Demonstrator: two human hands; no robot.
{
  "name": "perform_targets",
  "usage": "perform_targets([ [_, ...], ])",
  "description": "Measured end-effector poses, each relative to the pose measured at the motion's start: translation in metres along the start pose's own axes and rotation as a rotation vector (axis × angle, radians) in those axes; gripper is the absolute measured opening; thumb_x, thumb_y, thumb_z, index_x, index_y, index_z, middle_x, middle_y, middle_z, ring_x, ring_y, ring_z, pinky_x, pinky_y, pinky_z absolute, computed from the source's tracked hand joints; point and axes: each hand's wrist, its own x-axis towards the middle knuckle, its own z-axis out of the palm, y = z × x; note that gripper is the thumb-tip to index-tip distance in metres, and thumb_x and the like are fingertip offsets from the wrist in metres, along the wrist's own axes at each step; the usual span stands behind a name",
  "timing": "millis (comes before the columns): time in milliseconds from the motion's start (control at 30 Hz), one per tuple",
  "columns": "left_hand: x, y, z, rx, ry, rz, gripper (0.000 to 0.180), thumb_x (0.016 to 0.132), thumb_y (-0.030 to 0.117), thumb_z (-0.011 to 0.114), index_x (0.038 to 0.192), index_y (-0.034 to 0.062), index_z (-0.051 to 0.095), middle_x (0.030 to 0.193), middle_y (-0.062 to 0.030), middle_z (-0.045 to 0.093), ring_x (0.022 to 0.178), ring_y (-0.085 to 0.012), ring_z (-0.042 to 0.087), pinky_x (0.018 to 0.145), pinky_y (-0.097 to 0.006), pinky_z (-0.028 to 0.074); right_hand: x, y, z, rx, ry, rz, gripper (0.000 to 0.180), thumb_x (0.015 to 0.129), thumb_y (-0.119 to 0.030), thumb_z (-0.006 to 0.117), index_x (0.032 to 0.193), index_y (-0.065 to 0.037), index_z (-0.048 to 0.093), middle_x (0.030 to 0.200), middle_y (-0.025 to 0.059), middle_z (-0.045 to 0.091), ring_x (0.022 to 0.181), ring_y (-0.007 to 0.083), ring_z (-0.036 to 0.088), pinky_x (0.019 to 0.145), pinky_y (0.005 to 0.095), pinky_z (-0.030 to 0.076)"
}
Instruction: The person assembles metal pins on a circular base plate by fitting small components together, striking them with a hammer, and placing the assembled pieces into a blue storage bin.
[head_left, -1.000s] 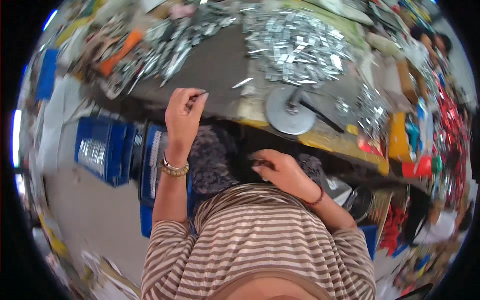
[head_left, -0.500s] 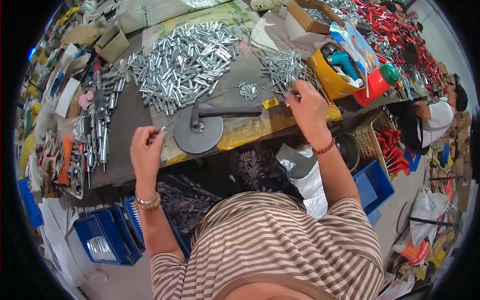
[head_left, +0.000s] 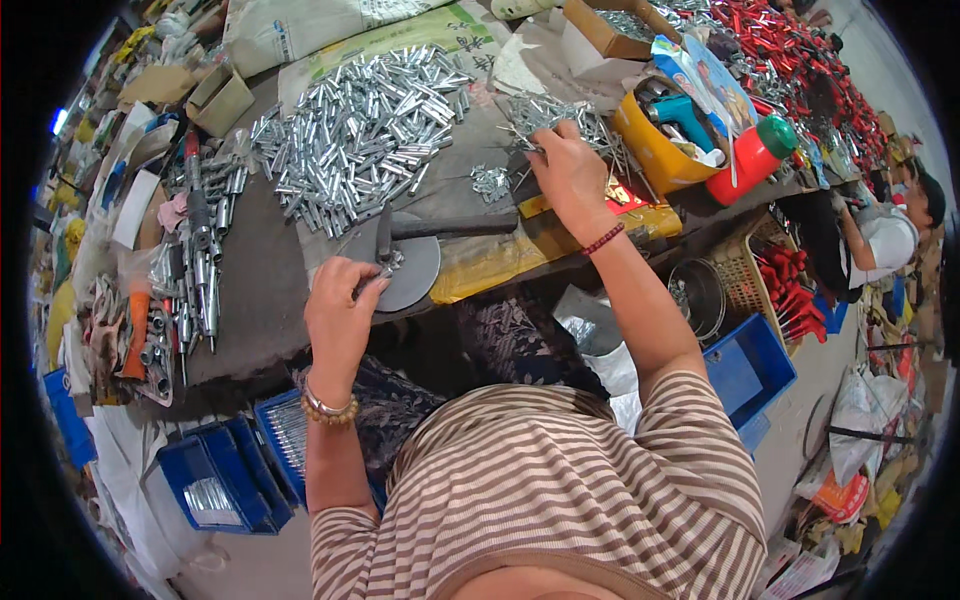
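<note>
Thin silvery metal rods (head_left: 552, 108) are heaped beyond and right of a round grey metal disc (head_left: 416, 278). The right hand (head_left: 572, 178) is placed at the heap, fingers part-curled; any hold cannot be told. The left hand (head_left: 338, 308) is held at the disc's left edge, thumb and fingertips nearly meeting, contents unclear. Step judged: rod picking; a single-rod pinch is called for.

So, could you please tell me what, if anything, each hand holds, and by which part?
That cannot be told: the left hand is at the grey disc, the right hand at the thin metal rods, any fingertip grip unclear.
</note>
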Motion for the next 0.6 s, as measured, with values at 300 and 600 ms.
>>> perform_targets([
  [300,-0.005,-0.008,0.0,0.043,0.048,0.059,0.013,0.087,0.011,0.078,0.097,0.0042,0.073,0.094,-0.0089,0.065,0.095,-0.03,0.063,0.083,-0.041,0.051,0.013,0.001,-0.011,0.26,0.163,0.025,0.024,0.085,-0.029,0.084,0.096,-0.009,0.078,0.095,0.0092,0.073,0.089,0.0309,0.071,0.073,0.044,0.055],
  [600,-0.016,-0.008,-0.002,-0.004,0.044,0.027,0.013,0.085,0.006,0.078,0.097,0.0015,0.073,0.093,-0.01,0.065,0.09,-0.0284,0.063,0.08,-0.037,0.05,-0.026,-0.018,-0.004,0.724,-0.039,0.296,0.017,0.094,-0.01,0.077,0.104,0.002,0.071,0.084,0.0074,0.073,0.073,0.0119,0.066,0.066,0.0298,0.052],
])
